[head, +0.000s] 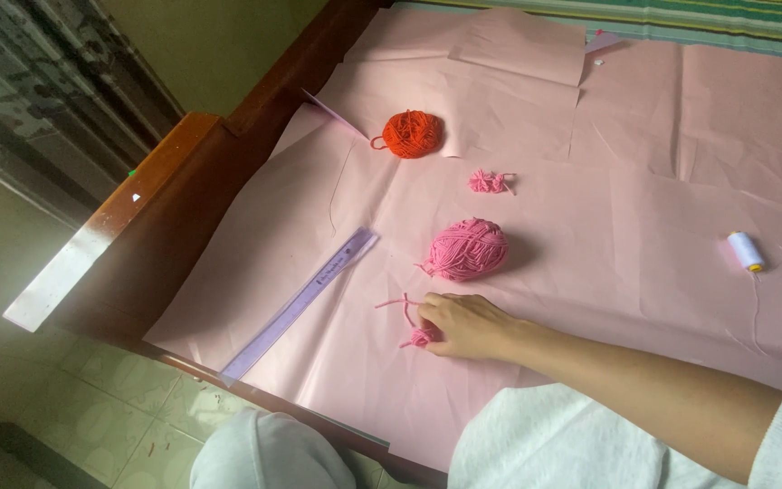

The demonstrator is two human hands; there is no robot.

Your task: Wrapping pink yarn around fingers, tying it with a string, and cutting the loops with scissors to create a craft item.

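Only one hand [468, 326] in view, reaching in from lower right; by the arm's direction, judged the right. Fingers curled closed on a small pink yarn bundle [418, 339], pressed against the pink paper [635, 181]. Loose strands [398, 303] trail from the grip up and to the left. Purple ruler [305, 302] lies left of the hand, long axis diagonal, apart. Pink yarn ball [468, 249] just beyond the knuckles. Farther: small pink tuft [489, 182], orange ball [411, 134]. White spool [746, 251] well right. Other hand not visible.
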